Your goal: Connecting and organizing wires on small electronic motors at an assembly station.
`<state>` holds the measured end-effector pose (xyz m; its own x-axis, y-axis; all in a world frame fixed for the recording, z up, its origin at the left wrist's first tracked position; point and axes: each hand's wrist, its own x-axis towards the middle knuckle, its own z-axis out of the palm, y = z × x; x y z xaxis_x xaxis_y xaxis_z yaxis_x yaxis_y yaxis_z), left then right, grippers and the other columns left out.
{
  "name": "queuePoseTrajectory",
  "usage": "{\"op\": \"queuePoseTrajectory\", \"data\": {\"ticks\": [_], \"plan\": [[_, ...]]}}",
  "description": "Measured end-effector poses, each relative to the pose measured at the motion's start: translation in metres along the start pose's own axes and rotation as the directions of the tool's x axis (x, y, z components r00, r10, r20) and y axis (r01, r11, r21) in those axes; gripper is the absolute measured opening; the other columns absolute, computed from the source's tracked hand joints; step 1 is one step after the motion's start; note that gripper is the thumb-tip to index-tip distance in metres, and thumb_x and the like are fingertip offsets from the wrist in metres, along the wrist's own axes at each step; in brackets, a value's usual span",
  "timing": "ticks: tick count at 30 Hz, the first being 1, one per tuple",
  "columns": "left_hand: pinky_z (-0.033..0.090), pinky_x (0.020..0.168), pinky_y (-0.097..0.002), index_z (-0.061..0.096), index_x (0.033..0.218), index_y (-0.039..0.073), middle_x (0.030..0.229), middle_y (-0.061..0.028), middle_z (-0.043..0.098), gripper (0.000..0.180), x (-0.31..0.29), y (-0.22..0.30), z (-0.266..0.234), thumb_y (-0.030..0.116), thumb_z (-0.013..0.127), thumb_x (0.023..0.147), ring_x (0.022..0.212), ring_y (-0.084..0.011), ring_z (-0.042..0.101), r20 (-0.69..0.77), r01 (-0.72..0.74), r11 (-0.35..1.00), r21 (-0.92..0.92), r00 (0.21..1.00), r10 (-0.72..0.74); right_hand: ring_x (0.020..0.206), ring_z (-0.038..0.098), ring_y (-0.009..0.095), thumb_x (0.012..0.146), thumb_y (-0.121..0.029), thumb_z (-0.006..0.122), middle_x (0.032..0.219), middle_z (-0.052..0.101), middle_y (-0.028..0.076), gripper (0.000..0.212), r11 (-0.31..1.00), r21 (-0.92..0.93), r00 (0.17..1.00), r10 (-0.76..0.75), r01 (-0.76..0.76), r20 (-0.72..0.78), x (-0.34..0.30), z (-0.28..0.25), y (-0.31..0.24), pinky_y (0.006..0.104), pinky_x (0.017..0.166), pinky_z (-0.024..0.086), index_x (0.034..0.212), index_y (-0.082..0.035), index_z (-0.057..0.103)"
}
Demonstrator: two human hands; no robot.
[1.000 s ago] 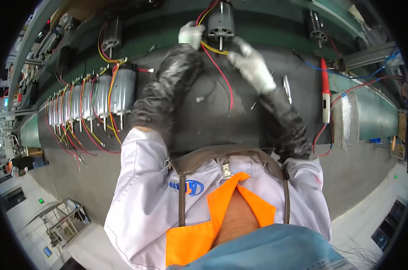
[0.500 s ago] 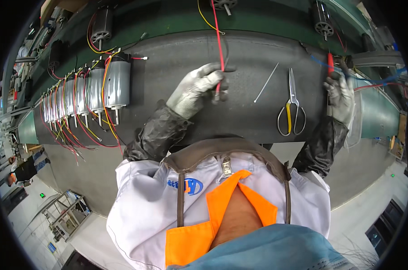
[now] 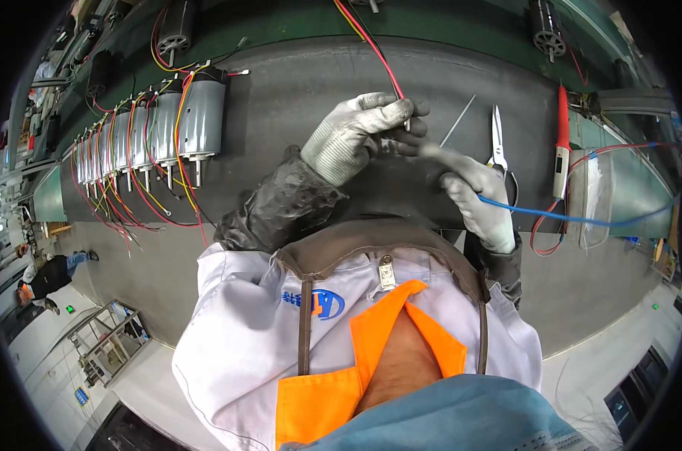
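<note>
Pinched in my left hand (image 3: 367,135) is the end of a bundle of red, yellow and black wires (image 3: 376,46), which runs down from a motor (image 3: 372,6) cut off by the top edge. Close to its right, my right hand (image 3: 480,188) is closed around a blue cord (image 3: 540,214). Motion smears its fingertips, so whether they touch the wires I cannot tell. Scissors (image 3: 498,143) lie just beyond the right hand, partly hidden by it. Beside them is a thin white strip (image 3: 458,120), perhaps a cable tie.
A red-and-white pen-shaped tool (image 3: 562,143) with red and blue leads lies on the dark mat (image 3: 296,83) at right. Several silver motors (image 3: 202,116) with coloured wires stand in a row at left. Dark motors (image 3: 547,34) sit along the far green surface.
My right hand has left the red-and-white tool and come left beside my left hand, bringing the blue cord. My left hand has shifted slightly right with the wires.
</note>
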<state>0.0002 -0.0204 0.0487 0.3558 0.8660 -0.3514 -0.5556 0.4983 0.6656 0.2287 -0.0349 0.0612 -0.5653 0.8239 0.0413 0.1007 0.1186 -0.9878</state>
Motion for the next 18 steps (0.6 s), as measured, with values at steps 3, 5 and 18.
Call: {"op": "queuePoseTrajectory", "data": {"ticks": [3,5,18], "plan": [[0.06,0.081,-0.0328,0.062,0.121,-0.006,0.1,-0.014,0.071,0.037,0.003,-0.002,0.019,0.026,0.059,0.103,0.089,-0.0198,0.071,0.0,-0.082,0.996,-0.037,0.997,0.082,0.084,0.067,0.013,0.098,-0.016,0.062,0.1,0.07,0.008,0.052,0.995,0.095,0.984,0.016,0.001,-0.179,0.001,0.008,0.001,0.0253,0.078,0.053,0.145,0.003,0.048],[0.06,0.081,-0.0323,0.062,0.121,-0.006,0.1,-0.0141,0.071,0.037,0.005,-0.003,0.027,0.026,0.058,0.103,0.089,-0.0195,0.071,-0.007,-0.128,0.99,-0.053,0.992,0.127,0.091,0.067,0.014,0.099,-0.015,0.06,0.109,0.069,0.01,0.061,0.998,0.049,0.967,0.042,-0.031,-0.25,0.004,0.013,0.009,0.0263,0.084,0.053,0.152,0.002,0.037],[0.056,0.078,-0.0297,0.053,0.134,-0.005,0.115,-0.0163,0.068,0.043,0.007,-0.004,0.04,0.029,0.051,0.106,0.098,-0.02,0.068,-0.002,-0.143,0.986,-0.081,0.99,0.144,0.098,0.065,0.015,0.092,0.0,0.057,0.124,0.065,0.016,0.066,0.961,0.225,0.906,-0.05,0.158,-0.419,0.019,0.025,0.008,0.0283,0.087,0.054,0.153,0.006,0.033]]}}
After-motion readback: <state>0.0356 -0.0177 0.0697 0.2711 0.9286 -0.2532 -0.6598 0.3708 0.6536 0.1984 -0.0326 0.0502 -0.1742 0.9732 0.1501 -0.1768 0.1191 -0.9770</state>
